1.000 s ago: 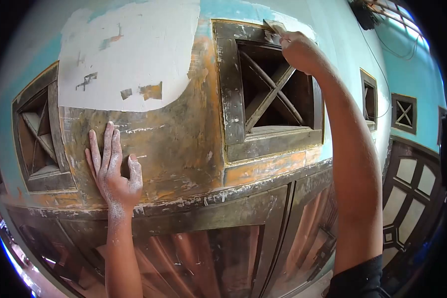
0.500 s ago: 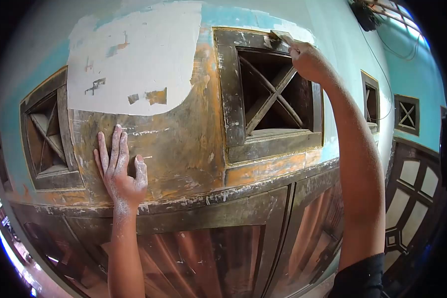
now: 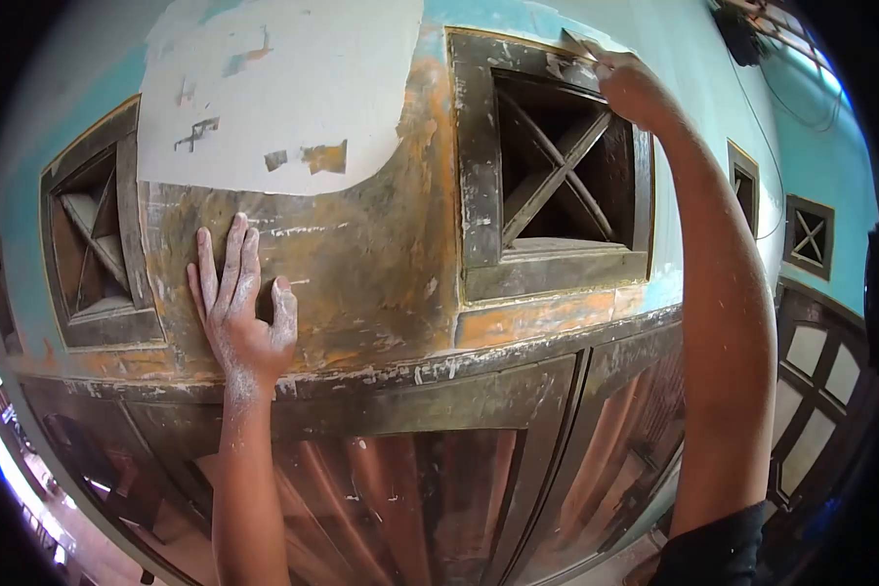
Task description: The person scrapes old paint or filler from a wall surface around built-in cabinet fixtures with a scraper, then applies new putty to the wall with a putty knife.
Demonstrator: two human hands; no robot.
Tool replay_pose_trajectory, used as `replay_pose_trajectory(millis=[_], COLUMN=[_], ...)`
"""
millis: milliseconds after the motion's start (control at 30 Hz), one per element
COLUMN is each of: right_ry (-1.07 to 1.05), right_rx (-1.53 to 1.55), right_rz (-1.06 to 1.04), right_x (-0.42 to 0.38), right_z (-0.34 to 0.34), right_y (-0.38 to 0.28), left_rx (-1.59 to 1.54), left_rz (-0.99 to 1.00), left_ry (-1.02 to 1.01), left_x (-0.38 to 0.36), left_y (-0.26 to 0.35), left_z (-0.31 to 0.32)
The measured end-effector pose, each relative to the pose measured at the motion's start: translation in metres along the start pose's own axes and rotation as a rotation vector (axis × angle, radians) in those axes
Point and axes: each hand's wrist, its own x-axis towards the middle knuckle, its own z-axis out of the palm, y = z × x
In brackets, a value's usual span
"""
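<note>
One broad wall [image 3: 371,254] fills my feed, mottled brown around the fingers of the left hand [image 3: 249,327], turquoise and pale out past those of the right hand [image 3: 640,93]. Just above the left fingertips sits a big white patch [image 3: 361,68]. Over to the right fingers: below them and to their left I have a dark wooden frame [image 3: 477,186], with crossed bars [image 3: 561,167] inside it. Left hand, dusted white, lies against the brown stretch, fingers a little apart, thumb well out to the side, nothing in its grasp. Right fingers are curled and clamped on a flat-bladed tool [image 3: 583,43], and that's the line I'm watching: the blade juts up and left from the grip, its long axis slanting across the frame's top edge. Whether it presses on wood or on wall up there, I can't tell. Right hand is the nearer one, no contest; the left fingers are well apart from the tool, which lies high and to their right.
</note>
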Motion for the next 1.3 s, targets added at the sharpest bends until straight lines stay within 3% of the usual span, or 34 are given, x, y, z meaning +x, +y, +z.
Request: replay_pose_trajectory(millis=[67, 100, 267, 333, 467, 600, 667, 733, 800, 833, 933, 1067, 1300], right_ry=[0.093, -0.049, -0.036, 0.009, -0.053, -0.006, -0.109, -0.06, -0.039, 0.031, -0.04, 0.039, -0.002], right_rx=[-0.106, 0.056, 0.003, 0.035, -0.008, -0.056, 0.115, 0.09, -0.064, 0.09, -0.014, 0.009, -0.033], right_rz=[-0.096, 0.173, 0.124, 0.007, 0.118, 0.047, 0.278, 0.23, -0.111, -0.026, 0.069, 0.135, 0.115], right_x=[-0.009, -0.035, -0.034, -0.025, -0.024, -0.001, 0.006, 0.017, 0.013, 0.003, -0.032, -0.046, -0.025], right_z=[0.0, -0.024, -0.008, 0.0, -0.004, -0.005, -0.022, -0.012, -0.01, -0.001, -0.018, -0.015, -0.011], right_y=[0.004, -0.04, -0.009, 0.005, -0.01, -0.011, -0.033, 0.009, 0.023, 0.027, 0.003, -0.006, 0.008], left_rx=[0.001, -0.008, -0.006, -0.007, -0.003, 0.009, 0.011, 0.004, 0.005, 0.006, 0.01, 0.007, 0.021], left_rz=[-0.006, -0.001, -0.007, -0.009, -0.009, -0.005, -0.005, -0.015, -0.008, -0.009, 0.001, 0.017, -0.009], left_ry=[-0.004, -0.003, -0.009, -0.01, 0.007, 0.007, -0.006, -0.012, -0.009, -0.012, -0.011, -0.004, -0.009], left_x=[-0.001, -0.002, -0.002, -0.002, -0.002, -0.002, -0.001, -0.002, -0.002, -0.002, -0.003, -0.004, -0.004], left_y=[0.0, -0.001, 0.001, 0.001, 0.002, 0.001, 0.001, 0.001, 0.001, 0.001, -0.001, -0.002, 0.003], left_z=[-0.001, -0.001, -0.002, -0.002, 0.0, 0.002, 0.001, 0.001, 0.001, 0.001, 0.0, 0.001, 0.002])
